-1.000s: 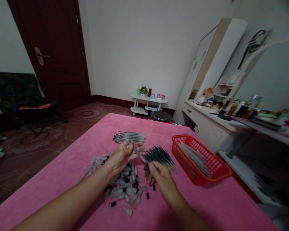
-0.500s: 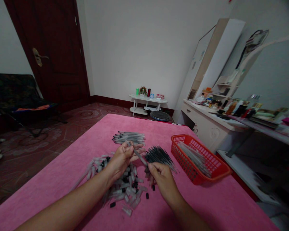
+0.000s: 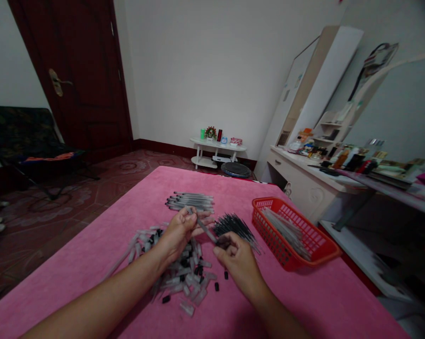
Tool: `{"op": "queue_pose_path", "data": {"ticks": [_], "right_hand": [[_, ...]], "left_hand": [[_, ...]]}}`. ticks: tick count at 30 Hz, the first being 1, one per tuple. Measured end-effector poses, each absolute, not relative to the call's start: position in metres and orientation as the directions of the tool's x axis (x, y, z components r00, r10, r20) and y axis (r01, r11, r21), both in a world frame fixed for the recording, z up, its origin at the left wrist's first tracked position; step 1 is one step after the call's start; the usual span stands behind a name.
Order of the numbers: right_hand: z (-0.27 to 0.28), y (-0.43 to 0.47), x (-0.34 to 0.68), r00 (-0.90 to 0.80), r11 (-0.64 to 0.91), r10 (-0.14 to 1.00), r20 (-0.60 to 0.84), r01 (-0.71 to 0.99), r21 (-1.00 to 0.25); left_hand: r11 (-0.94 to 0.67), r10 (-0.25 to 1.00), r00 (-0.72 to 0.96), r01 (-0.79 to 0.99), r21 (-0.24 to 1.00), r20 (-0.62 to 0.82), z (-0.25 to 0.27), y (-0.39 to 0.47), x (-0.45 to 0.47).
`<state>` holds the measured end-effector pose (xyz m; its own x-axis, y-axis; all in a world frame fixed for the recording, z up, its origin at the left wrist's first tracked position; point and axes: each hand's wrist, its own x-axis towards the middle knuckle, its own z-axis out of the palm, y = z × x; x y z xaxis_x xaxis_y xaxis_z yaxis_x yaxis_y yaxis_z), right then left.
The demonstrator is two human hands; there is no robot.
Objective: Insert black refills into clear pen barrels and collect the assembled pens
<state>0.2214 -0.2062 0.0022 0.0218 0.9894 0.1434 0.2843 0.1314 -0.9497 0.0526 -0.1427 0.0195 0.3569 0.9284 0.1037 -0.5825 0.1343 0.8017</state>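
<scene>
A: Hands?

B: Left hand [image 3: 179, 233] has its fingers closed round the upper end of a pen barrel [image 3: 204, 229]. Right hand [image 3: 235, 261] pinches the lower end, thumb and forefinger tight on it. The barrel runs slantwise between them, lifted just off the desk [image 3: 102, 263].

A: Why held so?

B: By my reading, one hand steadies it while the other works the tip. What the right fingers press there is too small to tell.

A: Around it?

B: Heap of clear caps [image 3: 184, 275] right under the wrists, at 6 o'clock of the barrel. Dark refills [image 3: 235, 227] fanned at 3 o'clock, just beside the right hand. Row of pens [image 3: 191, 201] at 12 o'clock, near. Red basket [image 3: 297, 256] further out at 3 o'clock with more pens lying in it. Each stock sits within easy reach, likely on purpose.

A: Room?

B: Bare pink cloth at 9 o'clock out to the left edge, and at 12 o'clock beyond the pens. Basket stands near the right edge, so little slack there.
</scene>
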Motion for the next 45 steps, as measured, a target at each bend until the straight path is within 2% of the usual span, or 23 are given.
{"op": "queue_pose_path", "data": {"ticks": [3, 9, 12, 17, 22, 26, 28, 31, 39, 45], "right_hand": [[0.001, -0.205, 0.222, -0.029, 0.112, 0.994, 0.108, 0.263, -0.958], [0.0, -0.206, 0.221, 0.003, 0.111, 0.993, 0.114, 0.212, -0.971], [0.001, -0.206, 0.22, -0.034, 0.103, 0.995, 0.098, 0.238, -0.966], [0.002, -0.206, 0.221, 0.025, 0.119, 0.991, 0.128, 0.236, -0.965], [0.003, -0.206, 0.22, -0.046, 0.064, 0.997, 0.055, 0.245, -0.967], [0.005, -0.207, 0.218, 0.022, 0.094, 0.995, 0.102, 0.225, -0.97], [0.005, -0.208, 0.219, -0.009, 0.089, 0.996, 0.089, 0.212, -0.973], [0.004, -0.207, 0.221, -0.05, 0.072, 0.997, 0.062, 0.25, -0.966], [-0.004, -0.205, 0.226, 0.049, 0.082, 0.993, 0.111, 0.398, -0.914], [-0.006, -0.206, 0.228, 0.005, 0.069, 0.996, 0.086, 0.543, -0.837]], "left_hand": [[0.135, 0.93, 0.353, -0.581, 0.803, 0.099, 0.018, -0.142, 0.052], [0.128, 0.928, 0.358, -0.571, 0.811, 0.106, 0.017, -0.143, 0.053], [0.135, 0.93, 0.356, -0.565, 0.814, 0.092, 0.018, -0.145, 0.053], [0.126, 0.934, 0.347, -0.554, 0.823, 0.09, 0.019, -0.145, 0.054], [0.134, 0.931, 0.355, -0.56, 0.818, 0.09, 0.019, -0.145, 0.054], [0.136, 0.933, 0.349, -0.567, 0.812, 0.087, 0.019, -0.145, 0.054], [0.139, 0.934, 0.348, -0.571, 0.809, 0.085, 0.019, -0.146, 0.054], [0.151, 0.933, 0.351, -0.567, 0.81, 0.072, 0.02, -0.146, 0.055], [0.076, 0.946, 0.307, -0.532, 0.844, 0.108, 0.017, -0.141, 0.05], [0.062, 0.957, 0.278, -0.481, 0.875, 0.085, 0.015, -0.137, 0.047]]}}
